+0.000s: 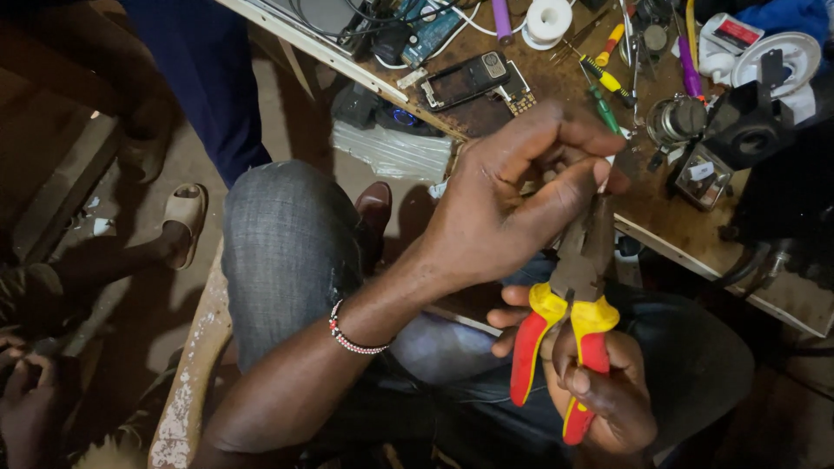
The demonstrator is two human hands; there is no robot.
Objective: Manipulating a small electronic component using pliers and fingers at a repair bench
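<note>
Left hand (504,208) above the lap, fingers curled and thumb pressed toward the fingertips, pinching a small pale piece (605,178) at the nose of the pliers (569,313). Right hand (608,391) below, closed around the pliers' handles. Pliers upright, dark metal head pointing up toward the left hand, two handles sleeved in red with yellow collars near the pivot and yellow tips, spread slightly apart. Whether the nose grips the pale piece, not discernible. Beaded bracelet (352,339) on the left wrist, down and to the left of the pliers. Worn wooden workbench (660,217) just beyond the pliers' head, carrying an opened mobile phone (465,78), screwdrivers (608,82) and a white spool (547,19). Grey-trousered knee (287,243) left of the pliers.
</note>
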